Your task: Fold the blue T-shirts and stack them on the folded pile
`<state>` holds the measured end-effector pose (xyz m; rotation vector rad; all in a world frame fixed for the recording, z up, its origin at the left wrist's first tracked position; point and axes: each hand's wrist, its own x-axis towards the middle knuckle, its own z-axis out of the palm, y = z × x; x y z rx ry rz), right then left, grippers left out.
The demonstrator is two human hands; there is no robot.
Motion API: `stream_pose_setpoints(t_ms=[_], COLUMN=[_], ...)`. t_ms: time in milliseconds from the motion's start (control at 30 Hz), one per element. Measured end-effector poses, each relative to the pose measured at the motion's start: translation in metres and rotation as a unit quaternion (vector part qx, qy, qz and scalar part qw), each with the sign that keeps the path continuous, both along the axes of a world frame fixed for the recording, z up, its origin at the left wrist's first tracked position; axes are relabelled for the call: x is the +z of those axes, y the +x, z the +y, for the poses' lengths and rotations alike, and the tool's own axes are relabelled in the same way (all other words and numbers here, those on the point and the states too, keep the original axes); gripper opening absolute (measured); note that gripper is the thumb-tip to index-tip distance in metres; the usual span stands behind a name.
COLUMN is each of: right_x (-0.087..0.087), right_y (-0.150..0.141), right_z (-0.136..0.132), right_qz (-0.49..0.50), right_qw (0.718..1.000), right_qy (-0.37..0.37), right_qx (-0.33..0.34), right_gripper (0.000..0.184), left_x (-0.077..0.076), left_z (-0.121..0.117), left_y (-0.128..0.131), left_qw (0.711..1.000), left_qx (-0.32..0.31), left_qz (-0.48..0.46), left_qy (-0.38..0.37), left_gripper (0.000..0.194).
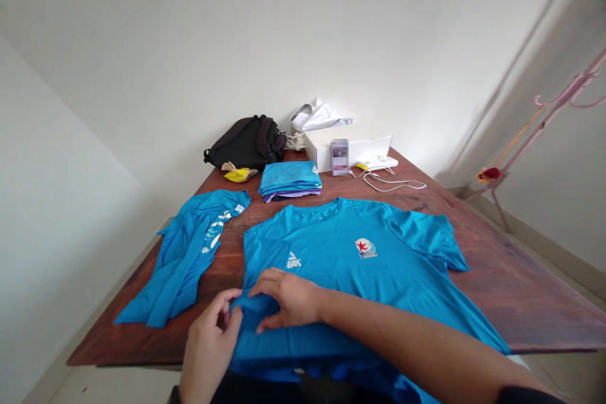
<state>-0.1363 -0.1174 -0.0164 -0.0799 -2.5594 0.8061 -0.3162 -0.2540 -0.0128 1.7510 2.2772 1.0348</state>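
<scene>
A blue short-sleeved T-shirt (326, 290) lies spread face up, its neckline away from me and its hem hanging past the near table edge. White lettering and a round red-and-white badge mark its chest. My left hand (211, 338) pinches the shirt's left side edge between thumb and fingers. Just right of it, my right hand (291, 297) rests on the shirt beside a raised flap of cloth, thumb and fingers apart. That forearm crosses the lower shirt. Another blue shirt (182, 271), with white print, lies partly folded at the left.
Beyond the shirt are a stack of folded clothes (290, 178), a yellow item (240, 174), a black backpack (243, 142) and a white box (350, 139) with a card leaning on it. A white cable (402, 185) lies on the wooden table (511, 290). A pink stand (534, 129) is at right.
</scene>
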Motion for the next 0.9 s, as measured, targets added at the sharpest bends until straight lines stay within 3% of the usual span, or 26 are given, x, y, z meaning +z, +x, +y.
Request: stream_pose_setpoints(t_ms=[100,300,433,533,733,900], right_x=[0.002,0.001,-0.001,0.0,0.004,0.0], right_y=[0.0,-0.002,-0.003,-0.004,-0.003,-0.004], right_z=[-0.001,-0.001,-0.001,-0.002,-0.003,0.0], right_qz=[-0.005,-0.001,-0.01,-0.016,-0.027,-0.027], right_qw=[1.0,0.996,0.996,0.994,0.989,0.99], right_qy=[0.017,0.03,0.059,0.07,0.075,0.094], right_qx=[-0.021,-0.082,-0.066,-0.082,-0.127,-0.104], right_gripper=[0.064,0.045,0.062,0.064,0.043,0.025], left_x=[0.003,0.008,0.005,0.004,0.002,-0.006], left_z=[0.002,0.005,0.003,0.003,0.003,0.002], left_y=[0.001,0.003,0.003,0.003,0.003,-0.004], left_qw=[0.999,0.996,0.995,0.996,0.997,0.999], left_qx=[-0.01,-0.02,-0.017,-0.021,-0.055,-0.038], left_qz=[-0.049,-0.09,-0.096,-0.091,-0.04,0.024], left_qy=[0.016,0.011,0.009,0.009,0.026,0.026], left_gripper=[0.027,0.029,0.031,0.032,0.027,0.022])
